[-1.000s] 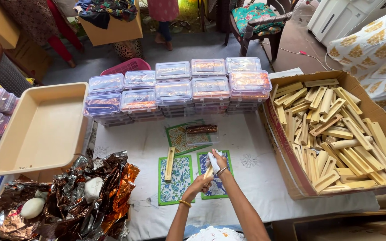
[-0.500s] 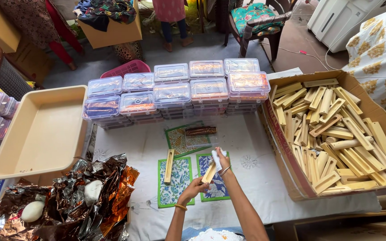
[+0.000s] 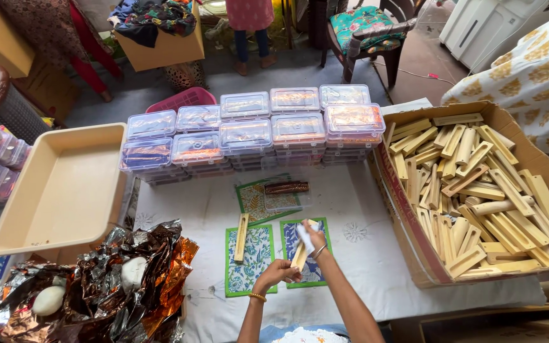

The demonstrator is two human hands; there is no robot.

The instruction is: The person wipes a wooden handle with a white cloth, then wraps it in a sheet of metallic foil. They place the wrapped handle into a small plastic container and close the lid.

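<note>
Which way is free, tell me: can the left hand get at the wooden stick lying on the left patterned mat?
Probably yes. The left hand is busy holding a wooden piece, but the stick lies close by on its mat, uncovered, with nothing between.

Stacked lidded boxes (image 3: 255,127) sat upper centre, tray (image 3: 65,184) at left, carton of wooden sticks (image 3: 478,190) at right, printed mats (image 3: 277,251) lower centre.

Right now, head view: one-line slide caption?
Both hands, left hand and right hand, hold a wooden stick over printed mats, beside a cardboard box of sticks.
</note>
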